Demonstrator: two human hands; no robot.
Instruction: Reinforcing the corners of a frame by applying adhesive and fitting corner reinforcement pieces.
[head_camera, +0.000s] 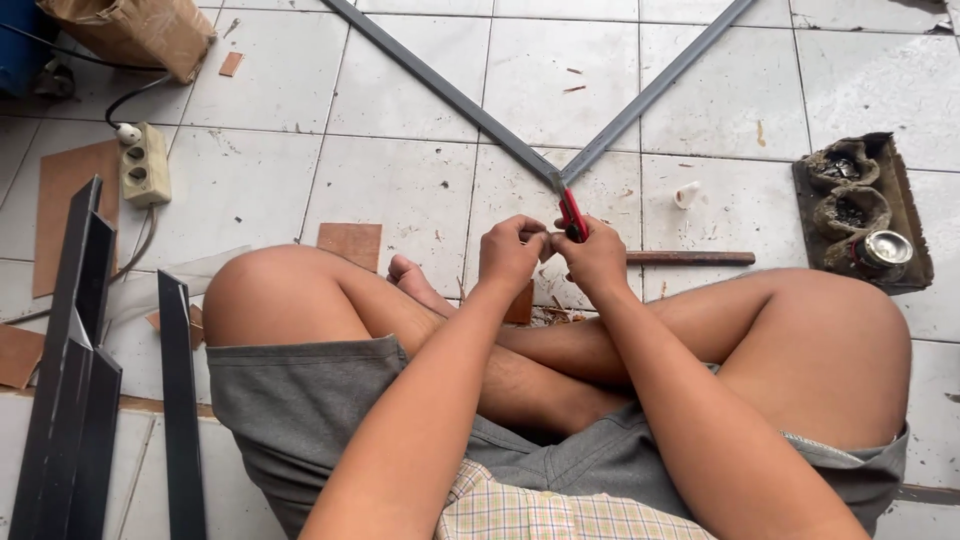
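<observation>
I sit cross-legged on a white tiled floor. My right hand (596, 257) grips a red-handled cutter knife (572, 214), its tip pointing at the corner (556, 178) where two long grey strips meet in a V. My left hand (512, 250) is closed right beside the right one, its fingertips pinching at the knife's lower end or at something small there; I cannot tell which. One grey strip (440, 86) runs off to the upper left, the other (655, 88) to the upper right.
A brown rod (690, 258) lies on the tiles just right of my hands. A tray with dirty cups and a tin (866, 212) sits at right. A power strip (145, 165), brown board pieces (350, 241) and dark profiles (75, 360) lie at left.
</observation>
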